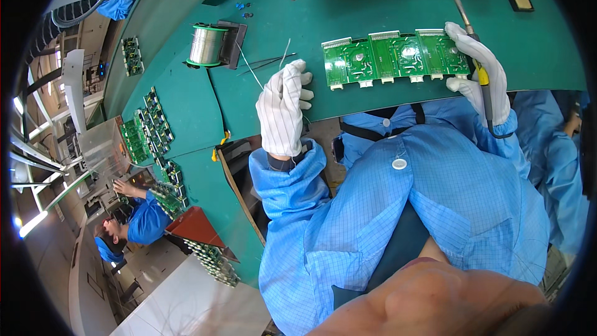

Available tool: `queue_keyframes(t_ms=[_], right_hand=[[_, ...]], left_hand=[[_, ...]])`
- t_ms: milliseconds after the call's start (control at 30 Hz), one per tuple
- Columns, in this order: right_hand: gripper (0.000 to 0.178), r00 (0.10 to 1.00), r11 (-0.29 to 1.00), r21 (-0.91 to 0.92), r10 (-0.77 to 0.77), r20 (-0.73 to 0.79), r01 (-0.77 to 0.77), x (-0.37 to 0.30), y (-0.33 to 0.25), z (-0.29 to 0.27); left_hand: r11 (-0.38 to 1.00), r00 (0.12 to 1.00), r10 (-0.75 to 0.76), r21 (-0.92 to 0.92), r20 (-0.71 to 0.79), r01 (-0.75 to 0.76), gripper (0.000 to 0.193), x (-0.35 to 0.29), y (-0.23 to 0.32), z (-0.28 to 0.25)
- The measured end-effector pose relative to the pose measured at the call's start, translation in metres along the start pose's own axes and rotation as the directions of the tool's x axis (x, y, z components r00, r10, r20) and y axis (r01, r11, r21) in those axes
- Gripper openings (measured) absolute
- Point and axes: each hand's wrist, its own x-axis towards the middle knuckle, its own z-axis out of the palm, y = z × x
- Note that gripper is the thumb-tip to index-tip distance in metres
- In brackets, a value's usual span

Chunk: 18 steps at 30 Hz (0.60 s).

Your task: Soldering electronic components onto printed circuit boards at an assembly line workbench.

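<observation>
While our left hand (282, 112), in a white striped glove, has its fingers together on a thin silver solder wire (249, 66) running from a silver spool with green rims (207, 45), our right hand (495, 65), gloved in white too, is curled around a slim soldering iron with a yellow-and-black handle (482, 76), its metal tip pointing away from us. We see the long green circuit-board panel with white connectors (398, 57) on the green bench top (385, 6), between our hands, its right end against the right glove
</observation>
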Motion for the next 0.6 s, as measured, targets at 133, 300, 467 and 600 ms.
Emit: queue_keyframes(t_ms=[133, 300, 467, 600], right_hand=[[0.07, 1.0, 1.0, 0.019, 0.014, 0.006, -0.014, 0.0, 0.0, 0.0], [0.068, 0.998, 1.0, -0.018, 0.017, -0.063, -0.018, 0.001, 0.001, 0.002], [0.069, 0.998, 1.0, -0.013, 0.022, -0.064, -0.023, 0.001, 0.001, 0.001], [0.069, 0.997, 1.0, -0.011, 0.021, -0.071, -0.022, 0.001, 0.002, 0.001]], left_hand=[[1.0, 1.0, -0.004, -0.019, 0.031, 0.005, 0.052, -0.004, -0.001, 0.003], [0.999, 0.995, 0.023, -0.051, 0.097, -0.018, 0.054, -0.007, 0.005, 0.008], [0.992, 0.978, -0.044, -0.111, 0.202, 0.067, 0.065, -0.007, 0.007, 0.014], [0.972, 0.955, -0.073, -0.193, 0.288, 0.133, 0.076, -0.003, 0.013, 0.023]])
